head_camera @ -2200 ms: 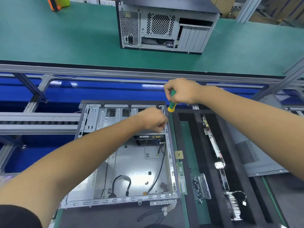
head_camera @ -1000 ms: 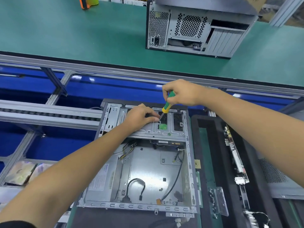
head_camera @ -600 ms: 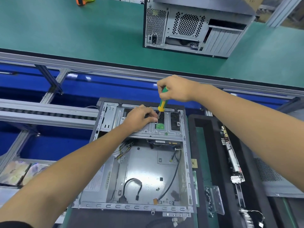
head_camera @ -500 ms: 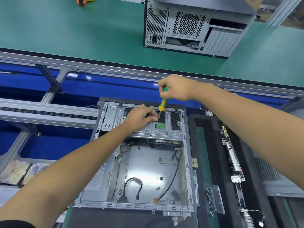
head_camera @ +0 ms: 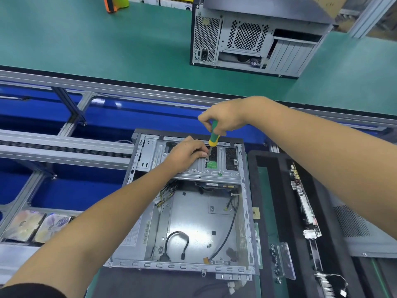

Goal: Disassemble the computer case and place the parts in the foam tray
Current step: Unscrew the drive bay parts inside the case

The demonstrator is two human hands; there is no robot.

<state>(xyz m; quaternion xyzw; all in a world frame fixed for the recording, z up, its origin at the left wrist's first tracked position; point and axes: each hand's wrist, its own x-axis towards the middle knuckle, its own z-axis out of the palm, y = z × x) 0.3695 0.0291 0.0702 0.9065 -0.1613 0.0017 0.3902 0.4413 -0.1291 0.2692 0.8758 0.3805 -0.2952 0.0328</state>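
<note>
Grey sheet metal forms an open computer case (head_camera: pixel 189 211) lying flat in the near middle of the view, its inside facing up and mostly bare apart from a few loose black cables (head_camera: pixel 223 233). Across its far end sits a metal bracket (head_camera: pixel 214 168) with a small green patch showing through it. The right hand (head_camera: pixel 223 119) comes in from the right, fingers curled round the top of a green and yellow screwdriver (head_camera: pixel 213 136), which stands nearly upright with its tip down on the bracket. The left hand (head_camera: pixel 187 153) reaches in from the lower left and rests on the bracket, its fingertips pinched close at the tip; whether they hold a screw (head_camera: pixel 207 159) there is too small to tell. This looks like the loosening of a bracket screw. To do it well, the driver should stay in line with the screw and be pressed down firmly while turning, so the tip does not slip out, and the left fingers should be ready to catch the screw as it comes free. Just right of the case lies a black foam tray (head_camera: pixel 279 190) already holding long circuit boards (head_camera: pixel 305 203). Beyond, on a green tabletop (head_camera: pixel 86 46), stands a second case (head_camera: pixel 253 35).
</note>
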